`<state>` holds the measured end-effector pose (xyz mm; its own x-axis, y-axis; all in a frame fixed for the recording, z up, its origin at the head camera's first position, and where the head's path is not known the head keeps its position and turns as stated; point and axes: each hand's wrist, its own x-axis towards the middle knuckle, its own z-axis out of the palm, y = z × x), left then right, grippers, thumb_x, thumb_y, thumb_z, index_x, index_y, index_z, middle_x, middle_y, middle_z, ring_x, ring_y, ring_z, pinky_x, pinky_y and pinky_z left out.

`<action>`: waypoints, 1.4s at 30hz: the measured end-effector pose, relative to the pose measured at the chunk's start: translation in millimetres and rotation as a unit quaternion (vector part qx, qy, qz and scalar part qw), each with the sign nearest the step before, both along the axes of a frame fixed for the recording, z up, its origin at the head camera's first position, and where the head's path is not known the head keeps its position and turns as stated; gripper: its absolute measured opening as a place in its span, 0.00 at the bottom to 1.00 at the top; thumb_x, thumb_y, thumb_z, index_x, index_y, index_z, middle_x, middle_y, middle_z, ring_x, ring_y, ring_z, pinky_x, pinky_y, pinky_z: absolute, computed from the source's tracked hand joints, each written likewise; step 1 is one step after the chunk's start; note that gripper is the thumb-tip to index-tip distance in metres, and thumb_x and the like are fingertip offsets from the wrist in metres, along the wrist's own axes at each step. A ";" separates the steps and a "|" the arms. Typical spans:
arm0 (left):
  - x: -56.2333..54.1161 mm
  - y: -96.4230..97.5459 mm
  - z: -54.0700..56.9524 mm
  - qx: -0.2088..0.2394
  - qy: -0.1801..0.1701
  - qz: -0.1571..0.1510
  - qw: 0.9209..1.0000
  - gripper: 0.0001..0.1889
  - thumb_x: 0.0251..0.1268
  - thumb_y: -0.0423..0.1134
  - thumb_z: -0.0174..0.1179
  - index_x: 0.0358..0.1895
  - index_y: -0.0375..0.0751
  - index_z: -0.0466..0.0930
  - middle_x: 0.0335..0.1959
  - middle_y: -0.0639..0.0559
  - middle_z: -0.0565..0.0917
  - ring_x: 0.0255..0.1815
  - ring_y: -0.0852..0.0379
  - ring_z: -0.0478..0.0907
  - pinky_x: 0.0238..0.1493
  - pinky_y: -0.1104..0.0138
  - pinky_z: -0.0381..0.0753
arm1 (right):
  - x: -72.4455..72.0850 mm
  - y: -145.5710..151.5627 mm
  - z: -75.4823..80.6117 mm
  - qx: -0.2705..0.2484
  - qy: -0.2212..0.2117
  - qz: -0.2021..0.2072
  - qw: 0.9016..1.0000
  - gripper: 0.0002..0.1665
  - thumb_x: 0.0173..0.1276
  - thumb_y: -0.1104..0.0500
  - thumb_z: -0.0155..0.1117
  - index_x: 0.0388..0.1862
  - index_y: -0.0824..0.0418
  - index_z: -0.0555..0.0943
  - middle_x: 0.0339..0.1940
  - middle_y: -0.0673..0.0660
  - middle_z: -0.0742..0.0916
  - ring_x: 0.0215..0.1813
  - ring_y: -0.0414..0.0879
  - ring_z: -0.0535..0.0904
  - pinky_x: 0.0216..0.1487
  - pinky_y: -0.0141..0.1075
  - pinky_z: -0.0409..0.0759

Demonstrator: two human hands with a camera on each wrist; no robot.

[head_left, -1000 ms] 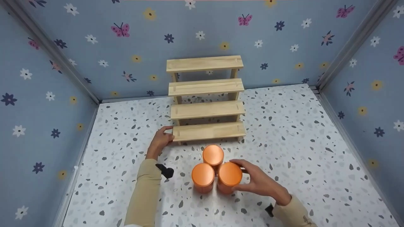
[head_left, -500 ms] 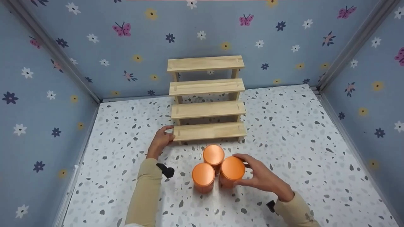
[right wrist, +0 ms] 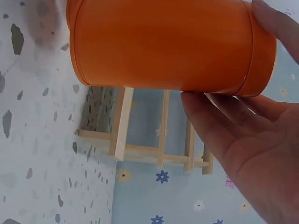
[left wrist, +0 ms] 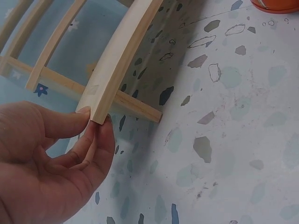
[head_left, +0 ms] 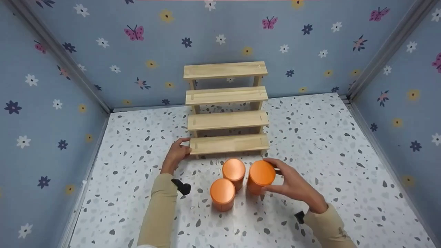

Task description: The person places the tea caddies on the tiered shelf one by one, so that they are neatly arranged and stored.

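Note:
My left hand (head_left: 176, 155) pinches the left end of the lowest board (head_left: 229, 144) of a pale wooden stepped shelf (head_left: 227, 120). In the left wrist view, thumb and fingers close on that board's corner (left wrist: 103, 100). With my right hand (head_left: 294, 182) I grip an orange cylindrical canister (head_left: 262, 173) from its right side, thumb and fingers around its upper part. The right wrist view shows this canister (right wrist: 163, 44) from the side, its base raised off the speckled surface. Two more orange canisters stand upright to its left, one nearer the shelf (head_left: 234, 169) and one nearer me (head_left: 222, 191).
The white speckled surface (head_left: 137, 172) lies under everything. Behind the shelf rises a blue wall (head_left: 220, 24) with flowers and butterflies. Similar side walls (head_left: 38, 137) stand at left and right.
The right hand has lifted its canister and carried it right and toward the shelf, away from the other two. The left hand stays on the board's end.

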<state>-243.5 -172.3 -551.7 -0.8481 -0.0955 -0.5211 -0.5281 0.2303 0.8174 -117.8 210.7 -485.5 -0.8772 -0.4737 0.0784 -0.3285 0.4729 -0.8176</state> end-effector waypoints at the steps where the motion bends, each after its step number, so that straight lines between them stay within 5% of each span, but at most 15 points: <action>1: 0.1 0.1 -0.1 0.000 -0.001 0.000 1.000 0.27 0.66 0.29 0.50 0.69 0.48 0.65 0.52 0.40 0.78 0.43 0.53 0.78 0.56 0.56 0.75 | -1.1 0.9 0.4 -0.001 0.004 -0.003 1.000 0.47 0.53 0.47 0.75 0.69 0.58 0.65 0.65 0.53 0.76 0.64 0.48 0.73 0.61 0.47 0.74; 21: -1.2 0.7 -2.8 -0.005 -0.003 0.005 1.000 0.27 0.65 0.30 0.52 0.68 0.49 0.66 0.50 0.42 0.78 0.41 0.54 0.76 0.55 0.57 0.75 | -26.9 3.6 6.9 -0.006 0.022 -0.056 0.998 0.47 0.52 0.51 0.76 0.69 0.60 0.66 0.63 0.55 0.77 0.62 0.49 0.74 0.59 0.47 0.75; 42: 1.6 0.3 0.2 0.007 0.017 0.002 1.000 0.26 0.67 0.29 0.50 0.68 0.47 0.66 0.53 0.38 0.77 0.45 0.53 0.78 0.56 0.57 0.75 | -60.5 -10.3 4.1 -0.016 0.018 -0.115 0.993 0.48 0.54 0.45 0.73 0.70 0.60 0.64 0.63 0.56 0.77 0.62 0.51 0.73 0.61 0.49 0.74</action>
